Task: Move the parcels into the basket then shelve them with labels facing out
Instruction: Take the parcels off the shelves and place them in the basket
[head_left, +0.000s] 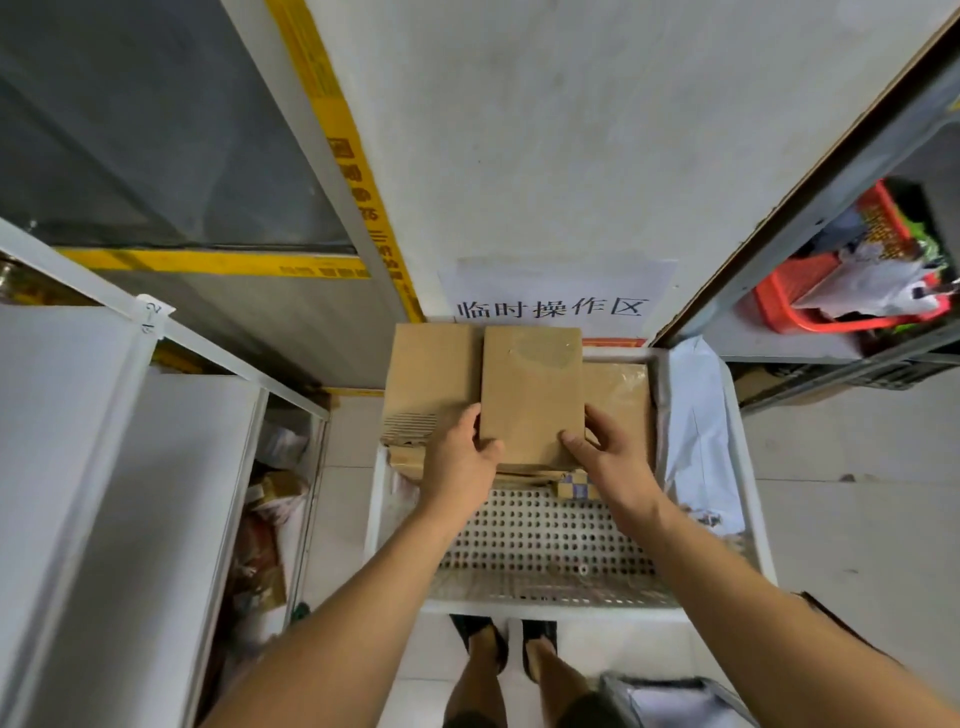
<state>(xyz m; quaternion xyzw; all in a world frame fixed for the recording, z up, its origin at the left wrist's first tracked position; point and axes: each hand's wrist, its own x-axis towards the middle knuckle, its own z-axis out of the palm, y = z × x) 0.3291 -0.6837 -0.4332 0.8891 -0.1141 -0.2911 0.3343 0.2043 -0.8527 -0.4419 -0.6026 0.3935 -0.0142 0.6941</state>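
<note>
A brown cardboard parcel (530, 395) is held over the far end of the white perforated basket (545, 545). My left hand (462, 457) grips its near left corner, thumb on top. My right hand (608, 457) grips its near right corner, thumb on top too. Under and beside it lie other brown parcels: a larger one at the left (431, 374), a tape-wrapped one at the right (618, 400), and flatter ones beneath. No label shows on the held parcel's top face. A white plastic mailer (696, 431) leans along the basket's right wall.
White shelving (104, 415) stands at the left, with packages on its lower level. To the right, a shelf holds a red basket (841, 291) of items. A paper sign (556, 301) hangs on the wall ahead. My feet stand behind the basket.
</note>
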